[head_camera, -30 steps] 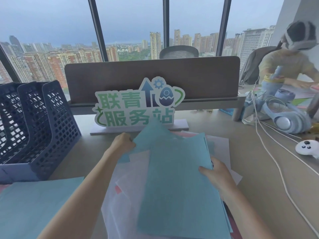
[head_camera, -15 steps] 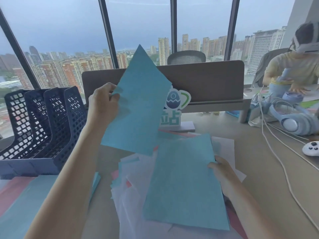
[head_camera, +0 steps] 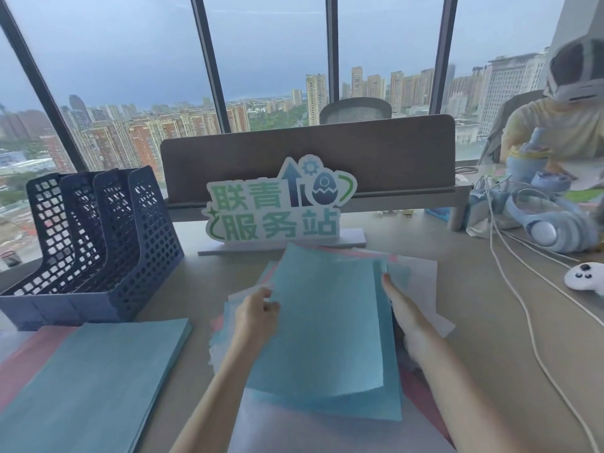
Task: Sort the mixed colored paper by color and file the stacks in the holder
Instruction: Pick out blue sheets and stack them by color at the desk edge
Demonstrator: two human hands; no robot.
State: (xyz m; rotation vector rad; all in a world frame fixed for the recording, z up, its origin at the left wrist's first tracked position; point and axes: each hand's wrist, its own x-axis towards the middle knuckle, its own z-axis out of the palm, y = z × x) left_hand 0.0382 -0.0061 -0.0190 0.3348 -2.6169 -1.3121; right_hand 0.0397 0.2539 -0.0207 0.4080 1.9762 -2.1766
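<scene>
We saw our left hand pinching the left edge of a blue sheet atop the mixed pile mid-desk, right hand flat, fingers straight along its right edge, sorted blue stack at the desk's near-left, holder at far-left.

A bare strip of surface is left between the file holder and the mixed pile. Passage ahead is blocked by a standing sign, while white cables and what is probably a controller are strewn rightward.
</scene>
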